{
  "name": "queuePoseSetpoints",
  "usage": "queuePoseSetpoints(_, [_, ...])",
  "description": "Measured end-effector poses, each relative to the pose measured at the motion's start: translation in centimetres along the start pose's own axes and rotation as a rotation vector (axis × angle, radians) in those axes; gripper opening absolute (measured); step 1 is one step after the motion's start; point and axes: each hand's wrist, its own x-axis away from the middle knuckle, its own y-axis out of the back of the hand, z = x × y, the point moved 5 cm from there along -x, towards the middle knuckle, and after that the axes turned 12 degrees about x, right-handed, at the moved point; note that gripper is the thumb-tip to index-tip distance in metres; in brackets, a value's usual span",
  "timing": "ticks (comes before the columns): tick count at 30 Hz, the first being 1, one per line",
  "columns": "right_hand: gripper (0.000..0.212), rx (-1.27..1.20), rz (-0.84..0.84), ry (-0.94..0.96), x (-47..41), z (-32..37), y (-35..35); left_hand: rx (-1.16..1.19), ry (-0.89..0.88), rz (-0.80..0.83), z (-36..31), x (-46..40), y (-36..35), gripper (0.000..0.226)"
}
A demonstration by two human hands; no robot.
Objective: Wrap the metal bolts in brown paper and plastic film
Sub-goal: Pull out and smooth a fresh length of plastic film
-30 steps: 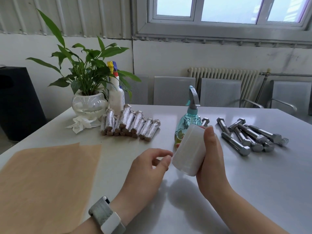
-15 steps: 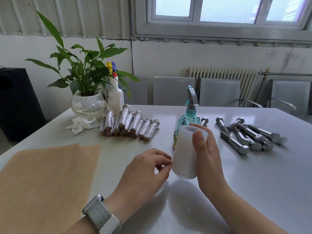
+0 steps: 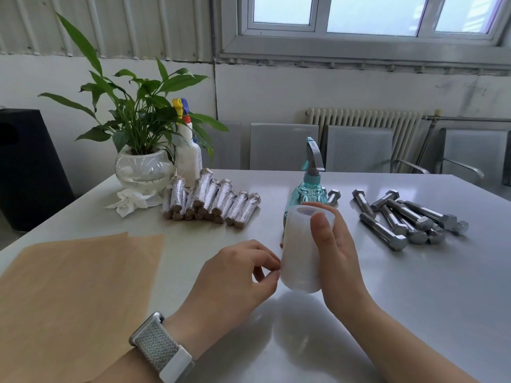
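While my right hand (image 3: 336,254) grips the plastic film roll (image 3: 302,248) upright above the table, I judge my left hand's (image 3: 235,275) fingertips, pinching at its side, must next free the film's edge; bare bolts (image 3: 401,219) wait right.

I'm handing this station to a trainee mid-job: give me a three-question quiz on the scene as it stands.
1. True or false: the right hand grips the white roll of plastic film.
2. Which lies nearest the sheets of brown paper? A) bare grey metal bolts B) film-wrapped bolts C) teal plastic spray bottle
3. What do the left hand fingertips touch?

Key: 1 true; 2 B; 3 the film roll's side.
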Motion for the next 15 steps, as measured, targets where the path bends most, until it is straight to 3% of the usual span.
queuePoseSetpoints(8, [0.050, -0.002, 0.020, -0.019, 0.14, 0.00, -0.11, -0.018, -0.001, -0.020, 0.07, -0.06, 0.03, 0.007])
queuePoseSetpoints(12, [0.083, -0.012, 0.012, -0.058, -0.03, -0.17, -0.02, 0.035, 0.017, -0.027, 0.23, -0.05, 0.09, 0.008])
queuePoseSetpoints(15, [0.089, -0.050, 0.011, -0.102, -0.16, -0.43, 0.06, 0.078, 0.055, -0.031, 0.43, 0.06, 0.21, 0.008])
